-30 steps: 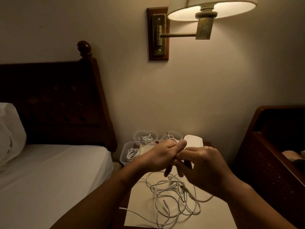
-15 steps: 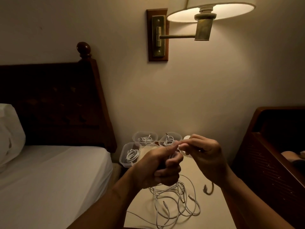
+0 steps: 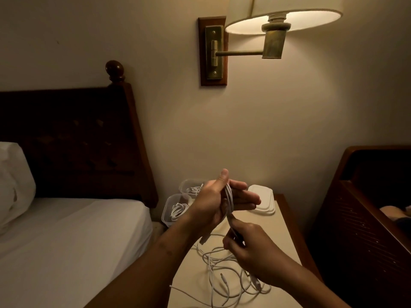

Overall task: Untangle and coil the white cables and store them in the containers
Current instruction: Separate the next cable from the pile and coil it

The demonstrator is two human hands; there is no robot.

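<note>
Above the middle of the bench [image 3: 283,227], in the head view, the left hand [image 3: 211,203] holds its fingers out fairly straight with the thumb up, and loops of a white cable [image 3: 229,196] are wound round them. Just below it, the right hand [image 3: 251,247] pinches the same cable in curled fingers, drawing it up from the tangle of cables [image 3: 222,278] heaped on the bench's near end. The likeliest trouble is a snag. The run leads down into that heap, so a firm pull could drag the whole tangle along or tighten a knot. With the fingers straight, the loops could also slide off and spring open. By the bench's far left corner the clear containers [image 3: 165,215] already hold coils, and a stack of lids [image 3: 261,201] sits at its far edge.
</note>
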